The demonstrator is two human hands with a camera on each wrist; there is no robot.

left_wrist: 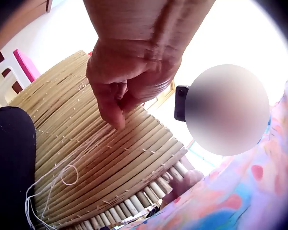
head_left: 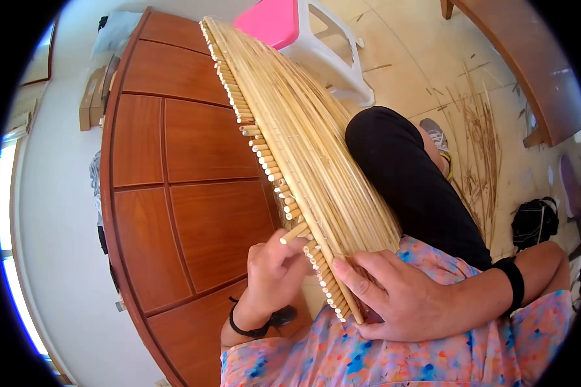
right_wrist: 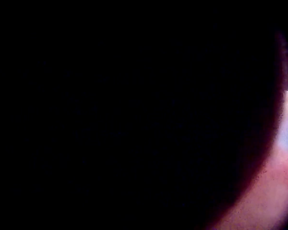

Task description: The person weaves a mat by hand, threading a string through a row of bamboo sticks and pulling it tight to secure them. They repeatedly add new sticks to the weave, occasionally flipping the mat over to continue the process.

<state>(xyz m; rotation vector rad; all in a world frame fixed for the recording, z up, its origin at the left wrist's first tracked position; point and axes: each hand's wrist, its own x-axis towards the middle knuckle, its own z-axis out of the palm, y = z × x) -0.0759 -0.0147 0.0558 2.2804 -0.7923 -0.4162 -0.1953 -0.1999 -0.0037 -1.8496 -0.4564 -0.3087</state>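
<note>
1. Your stalk mat (head_left: 310, 142) slants from your lap up toward the pink-topped stool (head_left: 271, 22), its row of cut ends facing the wooden cabinet (head_left: 206, 138)
2. Your left hand (head_left: 268, 274) is at that cut-end side, partly behind the mat; its fingers are curled narrow, pinching the pale thread (left_wrist: 93, 141), which runs loose and looped across the slats
3. Your right hand (head_left: 407, 293) grips the mat's near end, fingers bent over the edge rod
4. One short stalk (head_left: 295, 232) juts out by your left hand, beyond its neighbors
5. Your dark-clad knee (head_left: 394, 145) sits against the mat's other side; loose stalks (head_left: 481, 148) litter the floor (head_left: 403, 64) past it, near a black bag (head_left: 536, 222)
6. Your right wrist view is nearly all dark, so the right fingertips' exact contact is unclear
</note>
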